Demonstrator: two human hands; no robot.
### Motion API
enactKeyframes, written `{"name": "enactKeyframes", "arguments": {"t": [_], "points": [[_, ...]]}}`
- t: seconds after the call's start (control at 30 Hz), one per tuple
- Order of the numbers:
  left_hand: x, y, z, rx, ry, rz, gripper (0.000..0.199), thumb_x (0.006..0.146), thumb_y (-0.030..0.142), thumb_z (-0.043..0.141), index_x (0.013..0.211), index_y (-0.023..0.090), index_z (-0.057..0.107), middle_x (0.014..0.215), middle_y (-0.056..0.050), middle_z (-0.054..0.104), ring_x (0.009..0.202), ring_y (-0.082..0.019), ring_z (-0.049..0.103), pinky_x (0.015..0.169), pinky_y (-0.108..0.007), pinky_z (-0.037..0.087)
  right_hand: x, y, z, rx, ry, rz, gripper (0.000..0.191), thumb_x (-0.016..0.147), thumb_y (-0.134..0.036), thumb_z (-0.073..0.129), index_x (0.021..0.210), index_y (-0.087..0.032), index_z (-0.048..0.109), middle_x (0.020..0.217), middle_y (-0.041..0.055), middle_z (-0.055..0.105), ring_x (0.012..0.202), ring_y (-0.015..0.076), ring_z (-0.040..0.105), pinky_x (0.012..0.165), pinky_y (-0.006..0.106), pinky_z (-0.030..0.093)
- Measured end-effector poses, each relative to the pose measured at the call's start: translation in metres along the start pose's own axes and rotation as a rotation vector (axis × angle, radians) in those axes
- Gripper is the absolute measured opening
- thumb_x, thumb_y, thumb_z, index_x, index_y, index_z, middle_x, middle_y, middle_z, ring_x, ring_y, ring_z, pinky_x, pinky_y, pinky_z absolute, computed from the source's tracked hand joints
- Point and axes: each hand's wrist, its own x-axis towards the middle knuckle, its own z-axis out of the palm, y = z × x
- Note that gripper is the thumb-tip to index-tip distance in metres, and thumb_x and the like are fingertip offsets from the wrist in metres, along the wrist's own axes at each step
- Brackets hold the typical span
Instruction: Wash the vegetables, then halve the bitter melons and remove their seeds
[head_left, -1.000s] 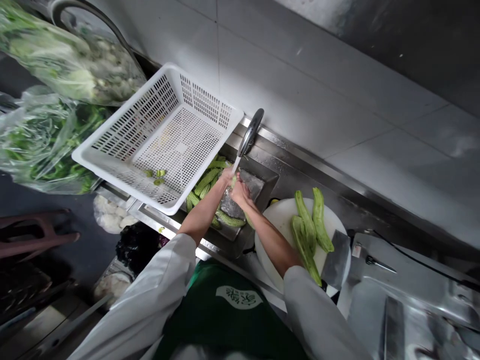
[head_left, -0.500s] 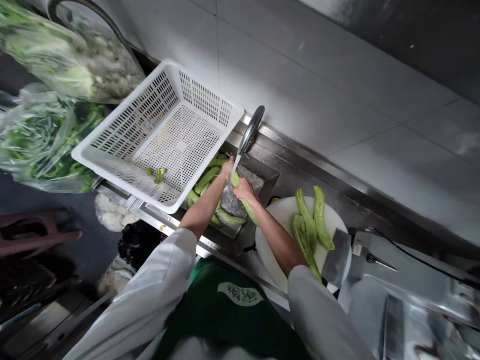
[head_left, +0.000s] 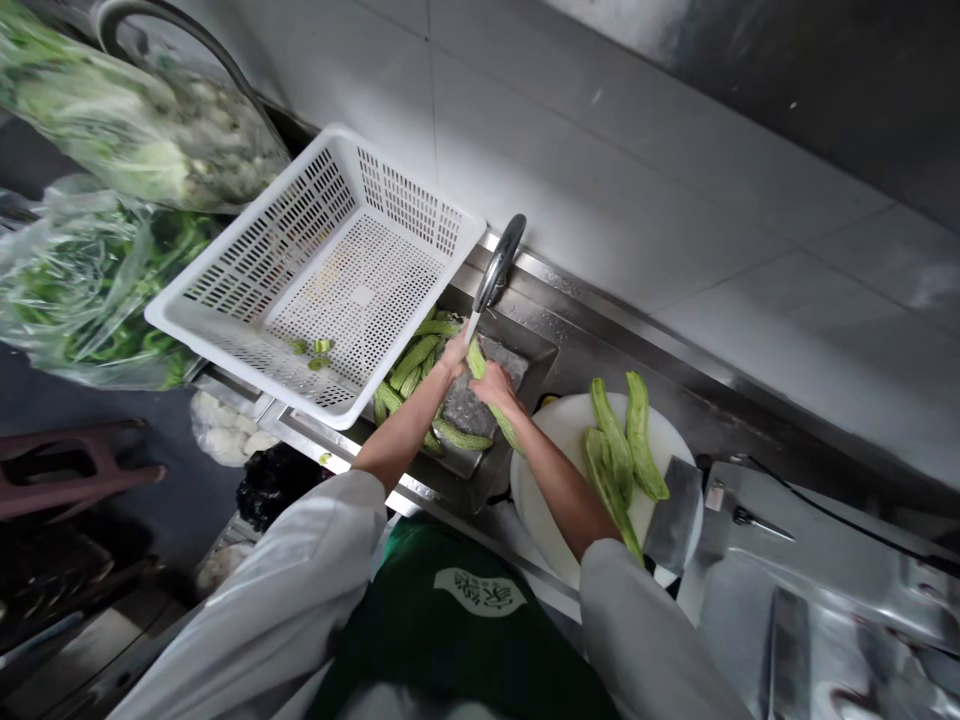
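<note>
The slender, pale-green gourd [head_left: 477, 358] is held beneath the curved chrome faucet [head_left: 501, 262], over the stainless-steel sink [head_left: 541, 352]. Ridged gourds [head_left: 415, 356] lie at the sink's left, beside the perforated white plastic basket [head_left: 337, 412]. Compared with one second earlier, more gourd is exposed around the right hand [head_left: 493, 384], which encloses it. Forearms [head_left: 405, 432] converge forward; the left hand [head_left: 454, 355] adjoins its far end, grip indeterminate.

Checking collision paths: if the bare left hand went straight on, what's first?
Likely the thin white water stream ahead of the left hand, then the curved chrome faucet, unless it passes beneath; depth is unclear.
</note>
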Motion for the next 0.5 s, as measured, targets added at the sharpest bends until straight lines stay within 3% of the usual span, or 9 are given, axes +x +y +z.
{"name": "enactKeyframes", "arguments": {"t": [0.13, 0.27, 0.37, 0.5], "points": [[-0.031, -0.007, -0.003, -0.039, -0.168, -0.036, 0.018, 0.081, 0.025, 0.078, 0.083, 0.014, 0.065, 0.072, -0.006, 0.07, 0.078, -0.018, 0.072, 0.075, -0.029, 0.058, 0.003, 0.014, 0.006, 0.295, -0.056, 0.07, 0.019, 0.073, -0.019, 0.067, 0.092, -0.018, 0.07, 0.058, 0.0005, 0.063, 0.051, 0.0198, 0.065, 0.049, 0.026, 0.05], [-0.05, -0.001, -0.01, -0.037, -0.284, 0.073, 0.031, 0.07, 0.016, 0.083, 0.097, 0.012, 0.068, 0.089, -0.008, 0.075, 0.097, -0.023, 0.074, 0.086, -0.032, 0.058, 0.007, 0.021, 0.012, 0.483, -0.089, 0.006, 0.013, 0.071, -0.017, 0.064, 0.084, -0.019, 0.063, 0.055, -0.0032, 0.06, 0.044, 0.0158, 0.06, 0.042, 0.022, 0.047], [-0.049, 0.002, -0.015, -0.029, -0.28, 0.145, 0.034, 0.069, 0.023, 0.083, 0.099, 0.012, 0.069, 0.089, -0.009, 0.076, 0.095, -0.024, 0.075, 0.083, -0.033, 0.059, 0.009, 0.022, 0.014, 0.539, -0.115, -0.031, 0.014, 0.069, -0.014, 0.064, 0.081, -0.02, 0.06, 0.053, -0.0049, 0.059, 0.044, 0.015, 0.06, 0.04, 0.02, 0.045], [-0.038, 0.001, -0.02, 0.027, -0.148, 0.186, 0.034, 0.078, 0.041, 0.079, 0.093, 0.011, 0.071, 0.077, -0.008, 0.075, 0.084, -0.024, 0.076, 0.074, -0.034, 0.061, 0.008, 0.02, 0.019, 0.574, -0.177, -0.023, 0.013, 0.067, -0.012, 0.068, 0.074, -0.019, 0.059, 0.05, -0.0039, 0.059, 0.042, 0.014, 0.059, 0.039, 0.019, 0.046]]}}
